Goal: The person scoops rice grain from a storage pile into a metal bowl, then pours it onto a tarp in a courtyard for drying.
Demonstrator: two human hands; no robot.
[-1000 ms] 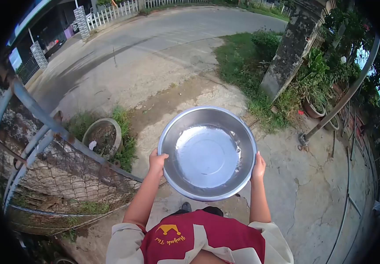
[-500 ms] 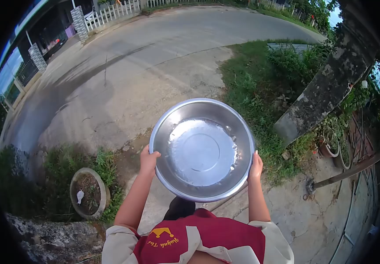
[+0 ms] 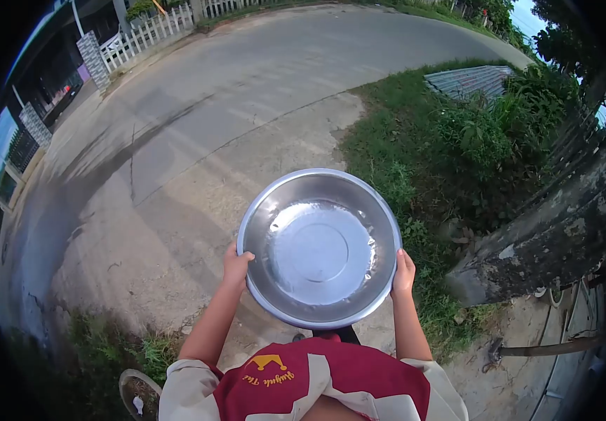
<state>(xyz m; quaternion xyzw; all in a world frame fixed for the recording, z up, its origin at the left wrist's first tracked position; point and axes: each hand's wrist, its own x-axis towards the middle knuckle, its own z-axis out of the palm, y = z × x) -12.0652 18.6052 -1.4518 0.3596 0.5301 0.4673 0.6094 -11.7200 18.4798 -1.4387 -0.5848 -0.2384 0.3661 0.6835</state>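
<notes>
A wide, shiny metal basin [image 3: 308, 254] is held out in front of my body, its inside facing up toward me. Its floor has a round ring mark and bright reflections; no contents show in it. My left hand [image 3: 236, 265] grips the left rim, thumb over the edge. On the opposite side, my right hand [image 3: 404, 272] is closed on the right rim, with most of its fingers hidden behind the wall. Below the basin are my maroon apron [image 3: 275, 379] with yellow lettering and part of a dark shoe.
Concrete paving [image 3: 177, 231] leads to a grey road [image 3: 303, 56]. To the right are grass and bushes [image 3: 478, 140], a corrugated sheet [image 3: 468, 81] and a mottled wall end [image 3: 548, 231]. A round planter [image 3: 138, 393] stands lower left. A white fence [image 3: 149, 38] lines the far side.
The planter has slid toward the bottom edge and the mottled wall lower in view, as I have moved forward toward the road. Both hands keep their hold on the basin.
</notes>
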